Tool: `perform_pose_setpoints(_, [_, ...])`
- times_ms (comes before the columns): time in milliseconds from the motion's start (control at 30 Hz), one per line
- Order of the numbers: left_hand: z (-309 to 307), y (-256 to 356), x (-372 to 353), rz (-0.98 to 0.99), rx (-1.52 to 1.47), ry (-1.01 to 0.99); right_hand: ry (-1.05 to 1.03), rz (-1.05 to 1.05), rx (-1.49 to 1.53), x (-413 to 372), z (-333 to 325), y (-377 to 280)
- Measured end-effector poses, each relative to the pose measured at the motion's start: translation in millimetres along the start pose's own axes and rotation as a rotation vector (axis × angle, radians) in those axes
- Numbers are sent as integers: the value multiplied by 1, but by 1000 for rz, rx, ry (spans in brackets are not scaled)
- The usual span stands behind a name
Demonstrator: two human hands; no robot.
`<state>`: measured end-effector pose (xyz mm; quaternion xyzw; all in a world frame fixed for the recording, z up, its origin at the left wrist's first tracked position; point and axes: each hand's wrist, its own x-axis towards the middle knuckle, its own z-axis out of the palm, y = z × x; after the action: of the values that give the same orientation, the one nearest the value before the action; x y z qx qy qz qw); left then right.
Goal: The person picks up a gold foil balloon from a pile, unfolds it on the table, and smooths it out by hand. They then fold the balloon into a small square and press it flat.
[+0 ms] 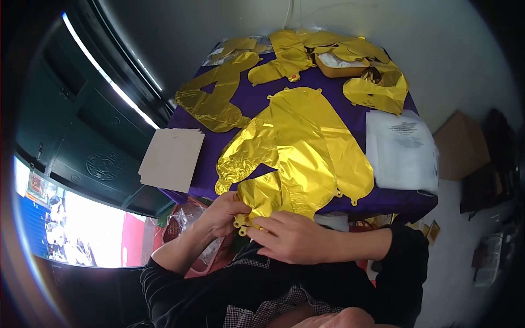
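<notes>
A large flat gold foil balloon lies over the front of the purple-covered table, its near end hanging at the edge. My left hand pinches the lower left corner of this foil, beside several small gold tabs. Close on its right, my right hand is bent over the bottom edge of the foil, with fingers closed on it near the same tabs. The thumb of the right hand is hidden.
More gold foil shapes lie across the back of the purple table. Tan card sheets are at left, white plastic bags at right. A yellow box sits behind. Below the left edge is a red basket.
</notes>
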<state>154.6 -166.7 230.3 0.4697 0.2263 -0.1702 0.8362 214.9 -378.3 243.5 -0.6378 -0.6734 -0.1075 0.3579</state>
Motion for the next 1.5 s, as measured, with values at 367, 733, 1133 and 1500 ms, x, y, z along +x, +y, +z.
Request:
perform_pose_setpoints(367, [-19,21,7,30,143,78,115,407,-163,-82,-76,64])
perform_pose_setpoints(733, [-16,32,17,35,194,153,221,557,-192,-100,-90,75])
perform_pose_setpoints(1133, [-32,48,25,17,333,135,254,564,-193,-106,-91,83])
perform_pose_setpoints(1500, [-47,55,35,27,395,181,262,575,-179,-108,-88,89])
